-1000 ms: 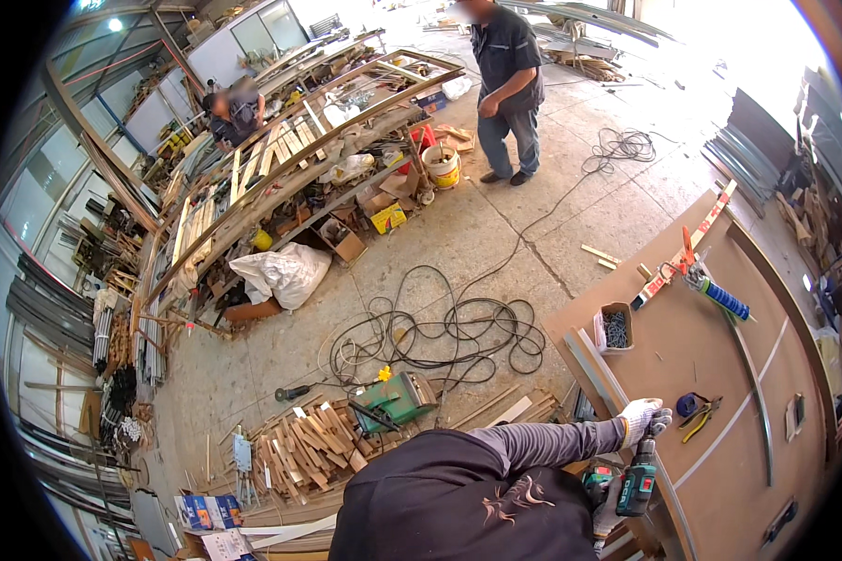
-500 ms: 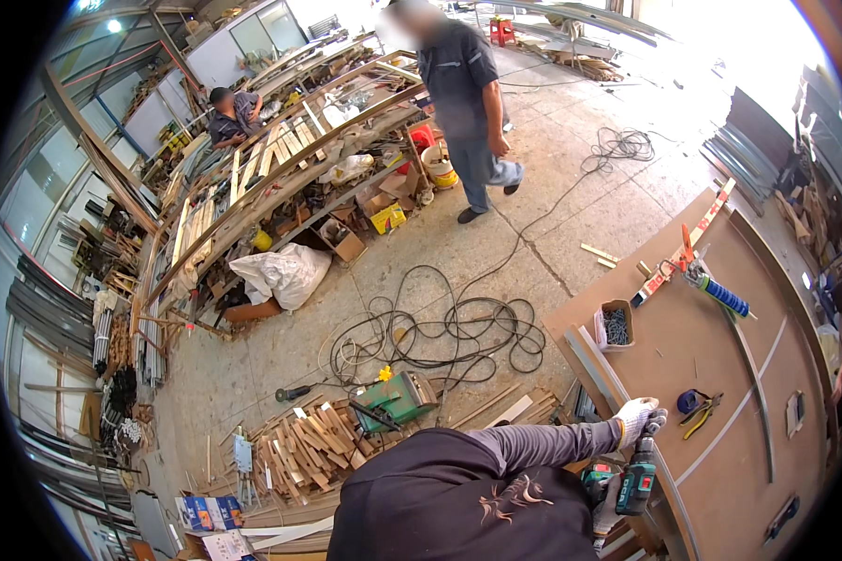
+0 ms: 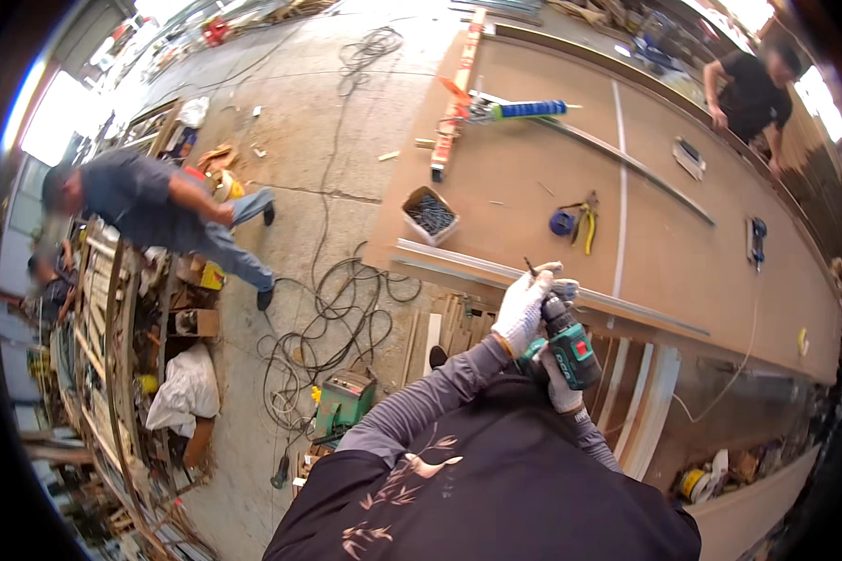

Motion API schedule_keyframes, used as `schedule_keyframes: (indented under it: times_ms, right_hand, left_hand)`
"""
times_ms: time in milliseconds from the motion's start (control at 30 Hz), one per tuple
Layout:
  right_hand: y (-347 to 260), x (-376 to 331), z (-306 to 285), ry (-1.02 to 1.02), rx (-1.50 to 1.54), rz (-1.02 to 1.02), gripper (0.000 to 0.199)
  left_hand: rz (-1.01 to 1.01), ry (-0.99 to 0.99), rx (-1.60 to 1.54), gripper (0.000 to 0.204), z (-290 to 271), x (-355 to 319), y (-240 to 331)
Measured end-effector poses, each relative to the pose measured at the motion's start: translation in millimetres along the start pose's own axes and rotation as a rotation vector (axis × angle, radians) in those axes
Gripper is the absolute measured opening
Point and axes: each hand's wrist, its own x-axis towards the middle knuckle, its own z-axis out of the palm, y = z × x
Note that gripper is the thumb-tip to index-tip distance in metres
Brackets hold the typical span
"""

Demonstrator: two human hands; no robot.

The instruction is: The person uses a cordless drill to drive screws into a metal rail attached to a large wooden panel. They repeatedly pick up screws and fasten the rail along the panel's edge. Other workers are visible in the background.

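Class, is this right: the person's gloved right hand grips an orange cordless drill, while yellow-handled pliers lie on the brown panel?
Wrong colour: in the head view, the cordless drill in the gloved right hand is teal and black, not orange.

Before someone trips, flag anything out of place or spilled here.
The black cable lies in loose, tangled loops on the floor near a co-worker's foot, rather than coiled. Two slivers, too small to identify, lie on the brown panel near the open box, possibly spilled.
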Motion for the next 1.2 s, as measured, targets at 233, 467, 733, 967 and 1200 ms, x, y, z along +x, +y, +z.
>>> schedule_keyframes:
  times_ms: [233, 467, 733, 967, 1200]
  right_hand:
    - [-11.6, -7.8, 0.7, 0.018, 0.055, 0.039, 0.02]
    - [31.9, -6.8, -3.8, 0.0, -0.087, -0.088, 0.02]
    - [10.6, -5.5, -3.6, 0.001, -0.138, -0.072, 0.028]
    - [7.1, -3.4, -4.1, -0.017, -0.166, -0.099, 0.029]
    - [-3.5, -2.4, -2.1, -0.029, -0.098, -0.065, 0.026]
  left_hand:
    - [-0.023, 0.003, 0.066, 0.034, 2.2, -7.3, -3.5]
    - [-0.086, 0.056, 0.072, 0.039, 6.9, -8.9, -2.0]
    - [-0.041, 0.03, -0.412, 0.043, -10.9, 11.6, 19.0]
    - [-0.007, 0.115, -0.364, 0.039, -23.7, 15.5, 45.0]
    - [-0.074, 0.013, 0.53, 0.029, -21.6, -3.0, 64.6]
